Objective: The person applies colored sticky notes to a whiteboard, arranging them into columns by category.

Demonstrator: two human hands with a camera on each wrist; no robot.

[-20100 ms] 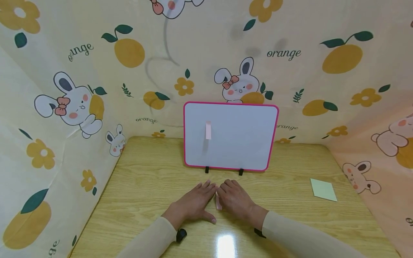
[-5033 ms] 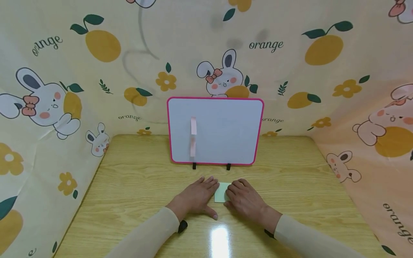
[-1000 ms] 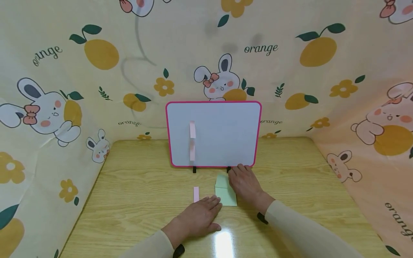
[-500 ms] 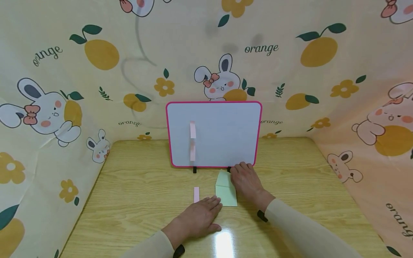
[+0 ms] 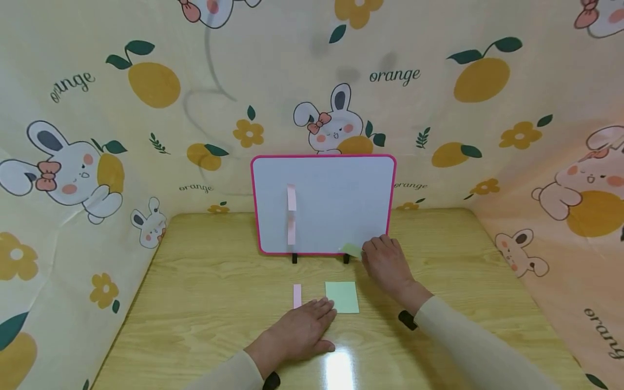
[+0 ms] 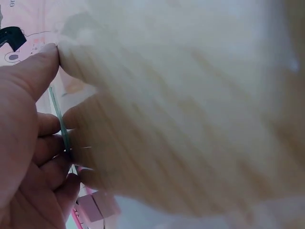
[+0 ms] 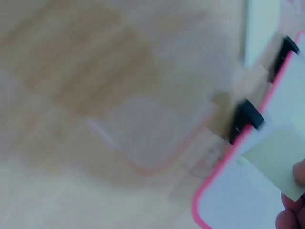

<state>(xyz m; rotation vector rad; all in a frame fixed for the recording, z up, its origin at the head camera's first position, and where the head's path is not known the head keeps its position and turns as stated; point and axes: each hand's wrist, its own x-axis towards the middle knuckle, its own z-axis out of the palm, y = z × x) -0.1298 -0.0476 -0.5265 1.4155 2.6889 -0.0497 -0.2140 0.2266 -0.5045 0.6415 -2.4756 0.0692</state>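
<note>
- I see the right hand pinching a green sheet at the whiteboard's lower edge; it points leftward from the fingertips, long axis unclear to me.
- I have the left hand lying flat, fingertips at the square green pad.
- Pink strip beside it: long axis toward the board.

Cream with black

Wears a plain cream left sleeve and a matching right sleeve, both long and straight-edged at the end. Bears a small, black, blunt-ended left wrist camera and an equally black right wrist camera, each only partly in view.
</note>
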